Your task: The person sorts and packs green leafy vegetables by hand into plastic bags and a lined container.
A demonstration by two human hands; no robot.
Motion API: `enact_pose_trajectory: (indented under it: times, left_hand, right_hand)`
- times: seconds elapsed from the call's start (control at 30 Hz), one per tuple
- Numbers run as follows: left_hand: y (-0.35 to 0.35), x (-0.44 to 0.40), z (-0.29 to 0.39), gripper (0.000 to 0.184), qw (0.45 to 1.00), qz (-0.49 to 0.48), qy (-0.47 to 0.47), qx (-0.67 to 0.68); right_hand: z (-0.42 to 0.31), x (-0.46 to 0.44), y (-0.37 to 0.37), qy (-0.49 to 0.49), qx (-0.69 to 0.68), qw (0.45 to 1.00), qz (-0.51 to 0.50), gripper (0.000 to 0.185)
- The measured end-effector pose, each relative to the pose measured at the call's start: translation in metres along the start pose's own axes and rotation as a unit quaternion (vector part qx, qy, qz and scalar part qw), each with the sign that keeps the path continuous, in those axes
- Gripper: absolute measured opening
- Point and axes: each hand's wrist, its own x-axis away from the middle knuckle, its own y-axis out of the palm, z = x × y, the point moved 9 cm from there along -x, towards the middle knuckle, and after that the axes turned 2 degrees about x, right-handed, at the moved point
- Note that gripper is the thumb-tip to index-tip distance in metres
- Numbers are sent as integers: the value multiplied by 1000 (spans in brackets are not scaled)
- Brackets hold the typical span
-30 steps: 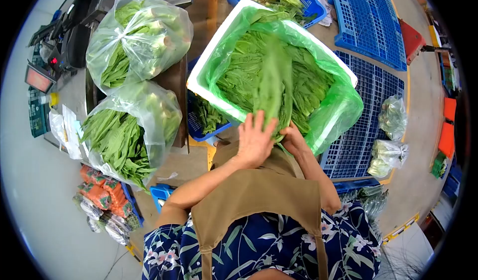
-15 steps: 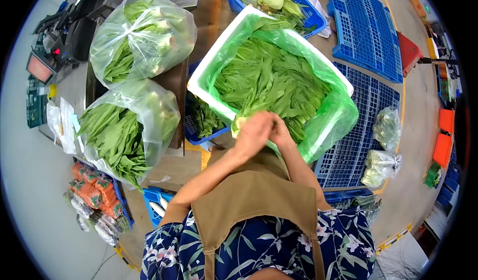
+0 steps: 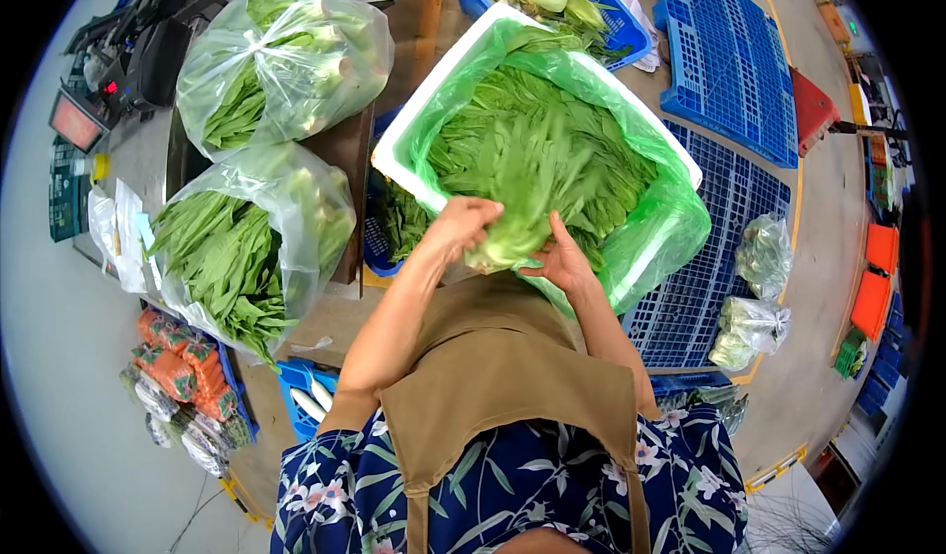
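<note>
A white foam box (image 3: 403,173) lined with a green plastic bag (image 3: 680,214) holds many long leafy greens (image 3: 591,150). At its near edge one bunch of leafy greens (image 3: 505,237), pale at the stem end, is smeared by motion between my hands. My left hand (image 3: 459,229) is at the bunch's left side with fingers curled; what they hold, if anything, is hidden. On the other side my right hand (image 3: 566,258) is open, thumb and fingers apart, close to the stem end.
Left of the box are a tied clear bag of greens (image 3: 340,51) and an open-mouthed one (image 3: 313,199). A blue basket (image 3: 636,34) with leaf trimmings stands behind; another blue crate (image 3: 374,248) is at the left. Blue pallets (image 3: 724,71) lie to the right.
My hands were close together over the near edge; they have moved apart, the left going left and the right opening. The bunch's stem end now shows between them.
</note>
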Motion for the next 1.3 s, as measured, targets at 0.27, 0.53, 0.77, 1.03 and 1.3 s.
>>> enact_pose_trajectory:
  times: [0.27,0.53,0.77,1.03,1.3]
  left_hand:
    - [-9,-30,-31,49,976,101,78,-178]
    - [75,5,-18,51,943,78,225,-232]
    - [84,131,75,54,804,171,445,-356]
    - [58,196,112,65,726,269,523,-357]
    - [17,275,125,67,664,338,575,-338]
  right_hand:
    - [7,-16,-32,-35,-104,992,-68,64]
    - [9,-29,-56,-89,-150,982,-77,73]
    - [-15,23,9,-185,-155,960,-145,63]
    - [-17,17,42,-170,-113,970,-133,63]
    - [-24,13,104,-166,-37,968,-183,62]
